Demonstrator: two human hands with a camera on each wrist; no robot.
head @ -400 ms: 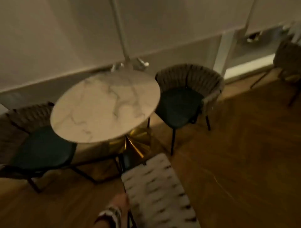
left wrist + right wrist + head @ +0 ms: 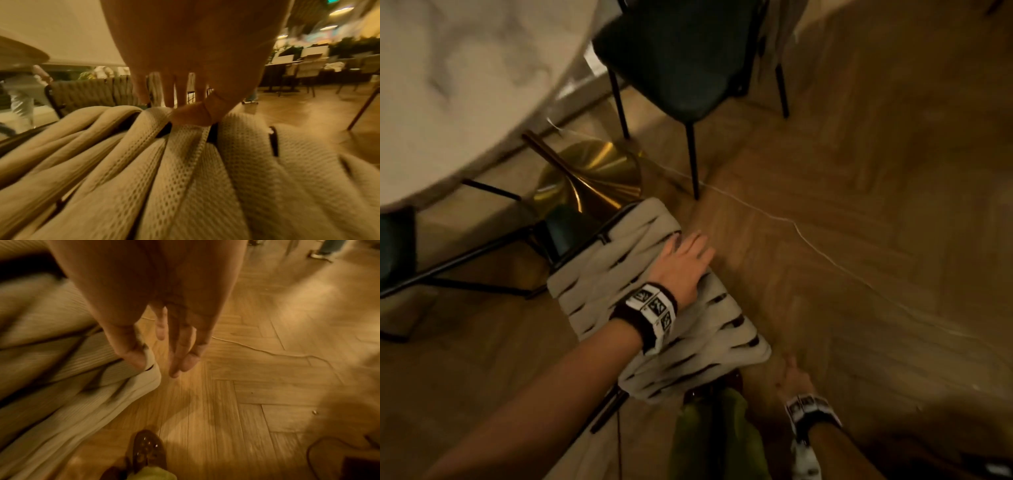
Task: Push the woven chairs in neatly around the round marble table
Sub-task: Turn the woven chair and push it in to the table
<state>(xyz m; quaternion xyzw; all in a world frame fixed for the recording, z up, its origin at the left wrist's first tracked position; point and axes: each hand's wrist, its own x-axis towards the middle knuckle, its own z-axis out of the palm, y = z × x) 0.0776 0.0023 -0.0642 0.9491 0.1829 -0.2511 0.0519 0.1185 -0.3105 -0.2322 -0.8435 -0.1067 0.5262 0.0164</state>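
Closing in since the earlier wide view: table point(image 2: 445, 85) now fills upper left, one chair point(image 2: 681, 51) already sits at its far rim. Near chair point(image 2: 654, 308) stands with seat partly under the edge, back toward the person. Left hand point(image 2: 683, 262) lies flat on the backrest, fingers straight; right hand point(image 2: 796, 378) fingers released, thumb touching backrest corner. Push looks about to start.

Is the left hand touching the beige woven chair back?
Touching: the head view shows the left hand resting flat on the beige woven chair back.
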